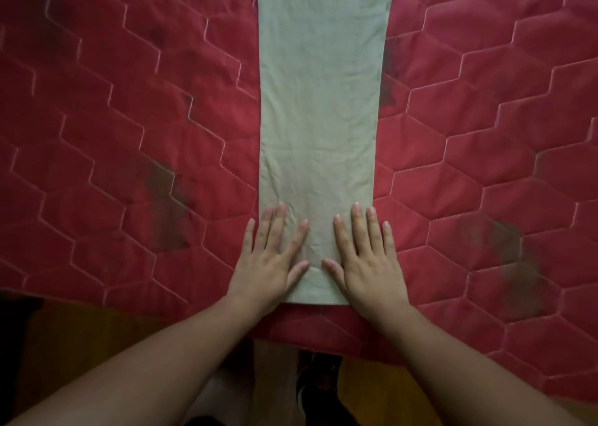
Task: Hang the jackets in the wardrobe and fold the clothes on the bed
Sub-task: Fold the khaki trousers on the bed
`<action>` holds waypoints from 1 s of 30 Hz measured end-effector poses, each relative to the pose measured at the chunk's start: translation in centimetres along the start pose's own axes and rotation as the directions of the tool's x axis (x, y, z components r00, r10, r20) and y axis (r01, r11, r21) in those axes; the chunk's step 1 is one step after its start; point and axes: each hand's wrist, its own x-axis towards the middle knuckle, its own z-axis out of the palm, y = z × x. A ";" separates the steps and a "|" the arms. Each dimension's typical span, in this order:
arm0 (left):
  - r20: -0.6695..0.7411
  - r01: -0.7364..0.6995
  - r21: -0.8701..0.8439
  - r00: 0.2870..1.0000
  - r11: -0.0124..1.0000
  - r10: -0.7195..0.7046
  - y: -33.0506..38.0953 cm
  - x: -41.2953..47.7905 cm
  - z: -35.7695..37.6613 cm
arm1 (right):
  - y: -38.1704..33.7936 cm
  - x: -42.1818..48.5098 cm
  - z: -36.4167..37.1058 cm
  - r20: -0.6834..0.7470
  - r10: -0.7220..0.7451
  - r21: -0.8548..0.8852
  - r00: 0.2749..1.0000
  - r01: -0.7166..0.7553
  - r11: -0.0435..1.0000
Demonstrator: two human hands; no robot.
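To the left of the fingers, a red bed cover [129,134] with six-sided stitching is seen. It is spread flat.

The left hand [268,267] is laid flat on the near end of a pale cloth [318,118]. Its fingers [275,231] are straight and spread, and nothing is gripped. The little finger is off the cloth, on the red cover. The other fingers and the thumb are pressed on the cloth.

The cloth is found between and under both hands, in the middle of the bed. It looks folded already into one long, thin strip. The long way of the strip runs from the palms, past the fingertips, straight away from the person. The far end is cut off at the top of the view. The short near edge lies just behind the palms, close to the edge of the bed.

The right hand [372,263] is laid flat as well, fingers [359,231] straight and a little apart, with nothing held. Its little finger seems to be on the red cover.

The folding step is judged to be in hand, with the strip being pressed smooth. Next, the near edge would likely need to be pinched at both corners and lifted evenly toward the far end, so that the sides are kept lined up.
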 end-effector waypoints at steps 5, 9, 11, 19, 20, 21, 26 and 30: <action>0.047 0.159 -0.239 0.987 0.958 -0.153 2.9 -2.7 -0.1 | -2.1 -2.7 -0.4 0.029 0.152 0.296 0.988 -0.154 0.943; 0.063 0.392 -0.699 0.867 0.598 -0.495 3.7 -2.7 -2.7 | -3.2 -2.6 -3.0 -0.044 0.372 0.609 0.927 -0.270 0.745; 0.207 0.473 -0.781 0.812 0.408 -0.545 2.8 -2.3 -4.2 | -2.6 -1.9 -3.8 0.144 0.410 0.723 0.900 -0.379 0.577; 0.555 0.591 -0.767 0.806 0.248 -0.204 -3.0 0.6 -13.4 | 1.4 2.0 -12.5 0.530 0.173 0.799 0.830 -0.557 0.228; 0.557 0.582 -0.774 0.813 0.248 -0.169 -3.9 1.9 -15.5 | 2.0 3.2 -14.7 0.523 0.162 0.817 0.837 -0.546 0.187; 0.568 0.583 -0.783 0.812 0.216 -0.131 -4.6 3.6 -17.9 | 2.5 4.7 -16.9 0.514 0.176 0.830 0.840 -0.538 0.144; 0.538 0.514 -0.828 0.841 -0.225 -0.054 -11.1 15.8 -29.4 | 5.3 16.9 -28.0 0.471 0.249 0.872 0.846 -0.404 -0.278; 0.379 0.337 -0.925 0.858 -0.178 -0.346 -14.7 23.6 -31.1 | 7.0 22.6 -30.7 0.426 0.398 0.902 0.813 -0.346 -0.259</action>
